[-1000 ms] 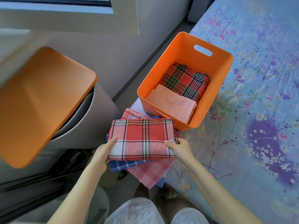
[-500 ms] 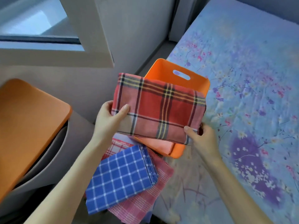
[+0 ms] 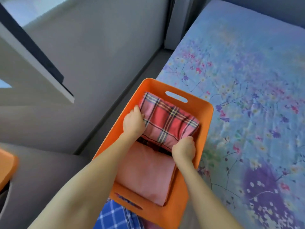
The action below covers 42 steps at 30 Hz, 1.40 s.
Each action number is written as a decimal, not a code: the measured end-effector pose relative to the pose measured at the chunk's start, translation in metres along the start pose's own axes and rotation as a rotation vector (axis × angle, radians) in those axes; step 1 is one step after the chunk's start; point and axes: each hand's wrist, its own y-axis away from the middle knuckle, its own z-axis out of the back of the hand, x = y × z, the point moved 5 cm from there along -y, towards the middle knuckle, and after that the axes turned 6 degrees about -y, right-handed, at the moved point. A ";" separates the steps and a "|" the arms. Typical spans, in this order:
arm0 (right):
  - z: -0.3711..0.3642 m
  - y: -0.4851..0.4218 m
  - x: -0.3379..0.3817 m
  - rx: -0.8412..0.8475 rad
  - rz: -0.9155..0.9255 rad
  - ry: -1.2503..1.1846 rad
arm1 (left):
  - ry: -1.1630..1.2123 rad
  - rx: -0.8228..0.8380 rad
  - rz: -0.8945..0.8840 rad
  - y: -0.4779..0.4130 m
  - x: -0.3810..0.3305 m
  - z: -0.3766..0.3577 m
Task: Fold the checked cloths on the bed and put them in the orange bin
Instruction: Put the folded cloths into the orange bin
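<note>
Head view: left hand [image 3: 132, 123] and right hand [image 3: 184, 148] both grip the folded red cloth [image 3: 170, 123], lying in the far half of the bin [image 3: 206, 119], pink cloth [image 3: 145, 172] near. Risk: uneven release could spring the fold open; pressing down may tip the bin at the left edge of the bed [image 3: 247, 80].

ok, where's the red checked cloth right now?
Head view, centre: red checked cloth is in the far half of the orange bin, beyond the plain pink cloth, gripped by left hand and right hand.
</note>
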 end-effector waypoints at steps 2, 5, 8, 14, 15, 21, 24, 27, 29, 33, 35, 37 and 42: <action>-0.019 -0.010 -0.005 0.049 0.033 0.172 | -0.108 0.108 -0.043 0.001 -0.003 -0.025; -0.033 -0.008 0.002 0.156 0.214 0.343 | -0.290 0.256 -0.196 0.006 -0.005 -0.062; -0.050 -0.008 0.001 0.304 0.346 0.442 | -0.413 0.389 -0.235 0.005 0.008 -0.087; -0.060 -0.018 -0.015 0.481 0.357 0.636 | -0.457 0.527 -0.279 0.004 0.018 -0.087; -0.056 -0.017 -0.008 0.448 0.378 0.612 | -0.420 0.543 -0.278 0.004 0.017 -0.081; 0.015 0.089 0.011 0.158 0.751 -0.119 | 0.073 0.172 -0.360 0.066 0.020 0.017; 0.042 0.173 -0.011 0.200 0.975 -0.353 | 0.223 0.056 -0.322 0.118 0.053 0.058; 0.024 0.233 -0.053 0.334 1.091 -0.267 | 0.283 -0.040 -0.262 0.169 0.092 0.086; -0.005 0.244 -0.084 0.444 0.978 -0.081 | 0.290 -0.106 -0.220 0.199 0.112 0.097; -0.060 0.237 -0.139 0.588 0.547 0.120 | 0.283 -0.233 0.088 0.272 0.176 0.086; -0.075 0.234 -0.153 0.632 0.326 -0.008 | 0.282 -0.238 0.387 0.317 0.222 0.060; -0.092 0.229 -0.166 0.688 0.174 -0.101 | 0.292 -0.135 0.706 0.360 0.265 0.022; -0.107 0.224 -0.159 0.665 0.080 -0.272 | 0.938 0.344 1.208 0.429 0.279 -0.061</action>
